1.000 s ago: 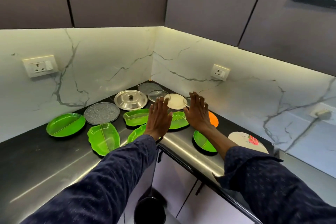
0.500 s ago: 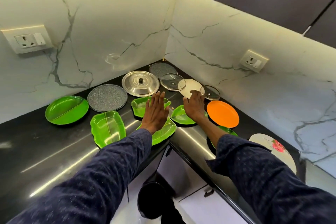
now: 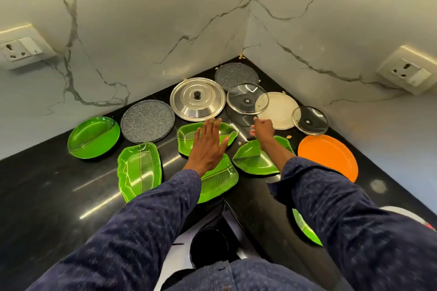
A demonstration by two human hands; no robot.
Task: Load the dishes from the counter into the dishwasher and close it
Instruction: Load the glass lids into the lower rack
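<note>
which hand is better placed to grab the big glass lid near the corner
Right. The right hand is curled just below the large glass lid, at its near rim, while the left hand lies flat over a green leaf plate.

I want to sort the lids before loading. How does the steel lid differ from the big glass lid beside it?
The steel lid is opaque metal with a black knob; the big glass lid is clear with a small metal knob. The steel lid looks wider. The glass lid overlaps the cream plate; the steel lid overlaps nothing. Both are round and lie knob up on the counter.
</note>
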